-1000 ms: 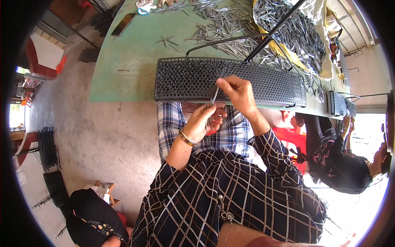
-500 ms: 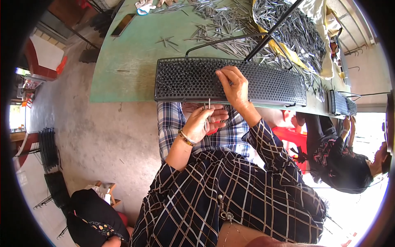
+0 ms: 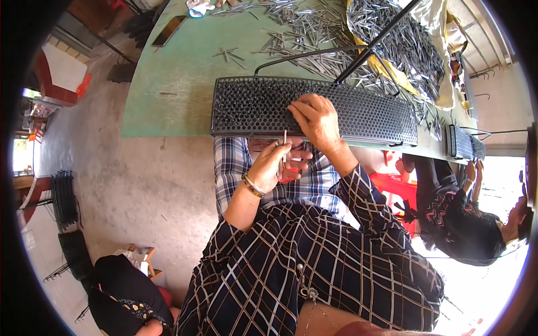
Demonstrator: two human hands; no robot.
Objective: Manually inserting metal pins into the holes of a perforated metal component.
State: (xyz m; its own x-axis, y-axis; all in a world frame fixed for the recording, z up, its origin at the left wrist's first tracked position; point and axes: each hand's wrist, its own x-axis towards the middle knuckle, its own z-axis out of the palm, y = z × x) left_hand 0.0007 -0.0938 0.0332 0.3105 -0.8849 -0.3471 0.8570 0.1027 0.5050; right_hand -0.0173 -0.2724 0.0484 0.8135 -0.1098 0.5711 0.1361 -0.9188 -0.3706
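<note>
A long black perforated metal rack [image 3: 372, 119], full of small round holes, lies along the table's near edge. My right hand [image 3: 318, 122] is over its middle, thumb and fingers pinched together at the holes; whatever they hold is hidden. Just below the rack's near edge is my left hand [image 3: 268, 168], palm up. A thin grey metal rod [image 3: 284, 139] stands upright between its thumb and fingers, while the other fingers are partly spread. Many holes in the rack's left part look filled with dark rod ends.
Loose metal rods [image 3: 302, 33] lie scattered across the green table [image 3: 168, 112]. A large heap of rods [image 3: 400, 50] fills an open yellow-edged sack at the back right. A phone [image 3: 169, 31] rests far left. At right, another person [image 3: 462, 218] works at a similar rack [image 3: 464, 141].
My right hand's pinched fingertips have shifted slightly left and nearer, lower over the rack. My left hand has barely moved and keeps the rod.
</note>
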